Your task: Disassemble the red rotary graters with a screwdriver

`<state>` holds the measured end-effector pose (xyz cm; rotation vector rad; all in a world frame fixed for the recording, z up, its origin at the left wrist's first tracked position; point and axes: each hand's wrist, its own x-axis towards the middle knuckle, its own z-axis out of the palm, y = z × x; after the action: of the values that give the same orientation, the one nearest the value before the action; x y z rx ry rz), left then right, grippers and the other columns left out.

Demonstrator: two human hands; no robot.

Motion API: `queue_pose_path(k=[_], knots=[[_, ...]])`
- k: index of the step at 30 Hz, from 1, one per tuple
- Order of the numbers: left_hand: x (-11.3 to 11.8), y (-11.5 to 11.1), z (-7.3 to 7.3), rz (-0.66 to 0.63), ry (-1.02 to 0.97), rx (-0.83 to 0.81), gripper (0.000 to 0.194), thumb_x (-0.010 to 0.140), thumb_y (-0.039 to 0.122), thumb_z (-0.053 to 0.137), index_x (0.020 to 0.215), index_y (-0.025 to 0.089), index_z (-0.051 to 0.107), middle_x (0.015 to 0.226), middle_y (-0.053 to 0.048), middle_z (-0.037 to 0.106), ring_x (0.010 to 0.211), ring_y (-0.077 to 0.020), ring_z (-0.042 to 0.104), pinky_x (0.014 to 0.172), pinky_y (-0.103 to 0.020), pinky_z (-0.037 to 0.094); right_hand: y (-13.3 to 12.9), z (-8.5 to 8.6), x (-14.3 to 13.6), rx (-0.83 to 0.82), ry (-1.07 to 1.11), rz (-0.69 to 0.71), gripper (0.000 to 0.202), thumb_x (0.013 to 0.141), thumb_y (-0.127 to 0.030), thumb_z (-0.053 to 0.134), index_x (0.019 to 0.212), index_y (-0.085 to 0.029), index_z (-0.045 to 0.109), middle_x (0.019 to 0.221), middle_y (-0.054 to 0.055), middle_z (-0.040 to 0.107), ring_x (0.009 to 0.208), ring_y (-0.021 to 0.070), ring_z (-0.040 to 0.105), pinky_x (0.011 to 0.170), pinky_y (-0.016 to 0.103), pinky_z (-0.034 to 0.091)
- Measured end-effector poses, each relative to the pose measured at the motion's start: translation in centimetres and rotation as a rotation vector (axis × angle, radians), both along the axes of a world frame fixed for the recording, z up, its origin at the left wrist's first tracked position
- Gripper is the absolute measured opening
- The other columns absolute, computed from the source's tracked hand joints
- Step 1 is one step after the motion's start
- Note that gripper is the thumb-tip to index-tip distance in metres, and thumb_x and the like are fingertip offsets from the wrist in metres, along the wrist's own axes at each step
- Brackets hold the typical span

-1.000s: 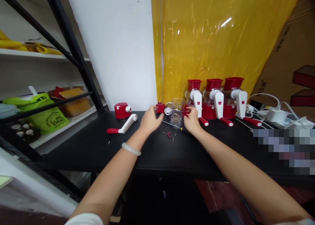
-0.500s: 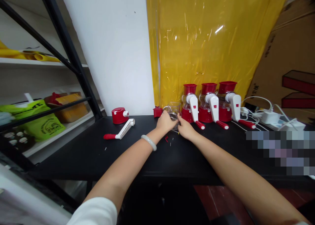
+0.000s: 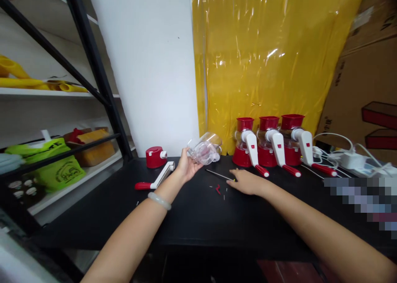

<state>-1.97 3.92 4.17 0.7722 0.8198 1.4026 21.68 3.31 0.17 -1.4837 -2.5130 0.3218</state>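
My left hand (image 3: 187, 166) grips a clear plastic grinder housing (image 3: 206, 151), raised and tilted above the back of the black table. It hides part of what lies behind it. My right hand (image 3: 247, 181) is on the table, its fingers closed about the handle end of a screwdriver (image 3: 218, 174); only a bit of yellow handle shows. The metal shaft points left along the tabletop. Just in front lie a small red plastic piece (image 3: 218, 189) and several tiny light bits, perhaps screws.
A red grinder base (image 3: 155, 158) and a white crank with a red handle (image 3: 159, 178) lie at left. Three red-and-white rotary grinders (image 3: 245, 151) stand at back right. Beyond them are white cables and a power strip (image 3: 352, 160). A black-framed shelf (image 3: 102, 97) borders the left.
My left hand has lifted the clear housing and tilted it, moving left. My right hand has let go of it and come down onto the screwdriver. The view has shifted slightly.
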Motion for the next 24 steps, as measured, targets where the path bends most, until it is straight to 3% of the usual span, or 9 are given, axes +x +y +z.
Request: queue_pose_path(k=[4, 7, 10, 15, 20, 24], knots=[[-0.8, -0.2, -1.3, 0.014, -0.099, -0.033, 0.048, 0.097, 0.046, 0.035, 0.109, 0.008, 0.062, 0.083, -0.011, 0.071, 0.067, -0.0161, 0.068, 0.060, -0.023, 0.058, -1.3, 0.3, 0.7, 0.077, -0.264, 0.007, 0.064, 0.090, -0.038, 0.057, 0.132, 0.010, 0.054, 0.140, 0.037, 0.048, 0.139, 0.0409, 0.042, 0.112, 0.043, 0.036], [-1.1, 0.0, -1.9, 0.024, -0.092, -0.052, 0.047, 0.097, 0.046, 0.036, 0.107, 0.008, 0.062, 0.081, -0.011, 0.069, 0.065, -0.0165, 0.068, 0.060, -0.024, 0.059, -1.8, 0.1, 1.3, 0.116, -0.323, 0.043, 0.044, 0.092, -0.031, 0.053, 0.116, 0.004, 0.066, 0.139, 0.035, 0.050, 0.128, 0.0385, 0.055, 0.107, 0.042, 0.042], [-1.3, -0.1, -2.0, 0.043, -0.092, -0.064, 0.046, 0.097, 0.047, 0.038, 0.105, 0.009, 0.062, 0.081, -0.011, 0.069, 0.067, -0.0167, 0.068, 0.062, -0.024, 0.059, -1.7, -0.7, 1.8, 0.228, -0.307, 0.073, 0.031, 0.095, -0.023, 0.048, 0.106, -0.002, 0.068, 0.131, 0.031, 0.058, 0.118, 0.0338, 0.062, 0.103, 0.040, 0.044], [-1.3, -0.4, -2.0, 0.098, -0.096, -0.048, 0.042, 0.095, 0.047, 0.044, 0.110, 0.011, 0.061, 0.091, -0.013, 0.071, 0.076, -0.0182, 0.070, 0.071, -0.027, 0.061, -1.7, -1.4, 2.5, 0.321, -0.141, 0.008, 0.019, 0.094, -0.027, 0.051, 0.098, -0.014, 0.065, 0.099, 0.015, 0.070, 0.090, 0.0266, 0.069, 0.078, 0.034, 0.052], [-1.2, -0.3, -2.5, 0.119, -0.113, 0.014, 0.045, 0.095, 0.047, 0.038, 0.107, 0.013, 0.064, 0.091, -0.011, 0.073, 0.074, -0.0163, 0.069, 0.063, -0.022, 0.058, -1.8, -0.2, 3.8, 0.388, 0.189, -0.026, 0.019, 0.087, -0.037, 0.060, 0.100, -0.024, 0.068, 0.096, 0.007, 0.074, 0.087, 0.0255, 0.070, 0.077, 0.036, 0.052], [-1.3, 0.0, -2.8, 0.134, -0.108, 0.121, 0.041, 0.094, 0.044, 0.039, 0.112, 0.017, 0.064, 0.099, -0.010, 0.073, 0.090, -0.0194, 0.070, 0.070, -0.025, 0.059, -1.3, 0.1, 4.7, 0.341, 0.494, -0.030, 0.022, 0.081, -0.040, 0.067, 0.094, -0.024, 0.070, 0.092, 0.005, 0.076, 0.082, 0.0234, 0.071, 0.075, 0.034, 0.054]])
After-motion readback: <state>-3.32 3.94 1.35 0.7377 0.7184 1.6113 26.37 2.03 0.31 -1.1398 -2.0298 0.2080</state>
